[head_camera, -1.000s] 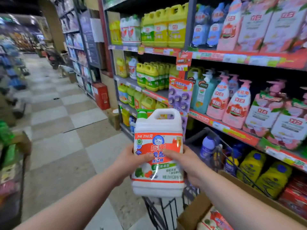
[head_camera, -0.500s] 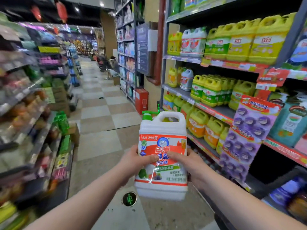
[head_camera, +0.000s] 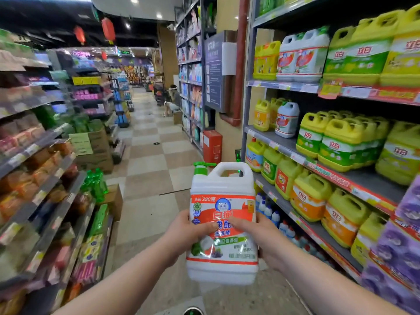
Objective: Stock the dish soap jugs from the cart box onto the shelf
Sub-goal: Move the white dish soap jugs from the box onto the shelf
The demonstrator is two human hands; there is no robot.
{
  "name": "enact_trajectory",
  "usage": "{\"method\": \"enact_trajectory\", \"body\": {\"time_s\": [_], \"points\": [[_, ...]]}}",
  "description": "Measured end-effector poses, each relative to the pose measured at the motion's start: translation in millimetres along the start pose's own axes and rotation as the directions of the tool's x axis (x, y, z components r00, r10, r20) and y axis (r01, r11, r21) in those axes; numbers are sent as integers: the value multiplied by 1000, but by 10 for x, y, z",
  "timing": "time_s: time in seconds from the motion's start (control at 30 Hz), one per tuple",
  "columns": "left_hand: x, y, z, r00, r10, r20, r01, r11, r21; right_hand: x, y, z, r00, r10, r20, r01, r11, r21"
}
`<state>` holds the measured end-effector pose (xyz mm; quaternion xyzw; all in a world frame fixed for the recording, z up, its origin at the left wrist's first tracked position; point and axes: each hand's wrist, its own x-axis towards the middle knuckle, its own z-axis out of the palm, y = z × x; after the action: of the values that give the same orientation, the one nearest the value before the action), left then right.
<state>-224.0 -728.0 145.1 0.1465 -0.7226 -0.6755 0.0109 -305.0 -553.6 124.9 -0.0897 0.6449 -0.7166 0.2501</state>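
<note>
Jug [head_camera: 223, 185] held upright in mid-aisle, in front of the body, off the shelf [head_camera: 281, 144] and to its left, touching nothing but the two hands. Left hand [head_camera: 184, 235] curled round the jug's left flank, thumb across the printed label. Right hand [head_camera: 261, 239] wrapped round the right flank likewise, thumb on the label from the other side. Both grasping, neither slack.

Probably heavy: body white and opaque, so fill level not readable, yet carried two-handed. Stiff moulded plastic by the look, walls likely to give a little under a squeeze. Glossy label film under the thumbs, likely slick, so a flank grip apt to creep. Better purchase judged at the moulded handle [head_camera: 229, 170] on top, with a palm under the flat base for the lift. Green pump cap [head_camera: 201, 168] at the top left corner best left alone: thin, liable to snap or leak.

Long axis vertical, cap and handle up, base down. Handle running left to right, label face toward the wearer. Matching white jug [head_camera: 287, 119] on the second shelf, label outward to the aisle, beside a bare stretch of board. Same facing likely reached simply by turning the body toward the shelf.
</note>
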Motion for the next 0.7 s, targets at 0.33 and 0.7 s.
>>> {"method": "enact_trajectory", "body": {"time_s": [0.33,0.7], "points": [[1737,366,-6,999,-22,24,22,1000,-19,1578,-511,-401,999,33,-8,-33,999,-24],[3699,599,-299,983,-23,184,24,1000,-5,3232,-800,-560,978,23,-207,-18,999,27]]}}
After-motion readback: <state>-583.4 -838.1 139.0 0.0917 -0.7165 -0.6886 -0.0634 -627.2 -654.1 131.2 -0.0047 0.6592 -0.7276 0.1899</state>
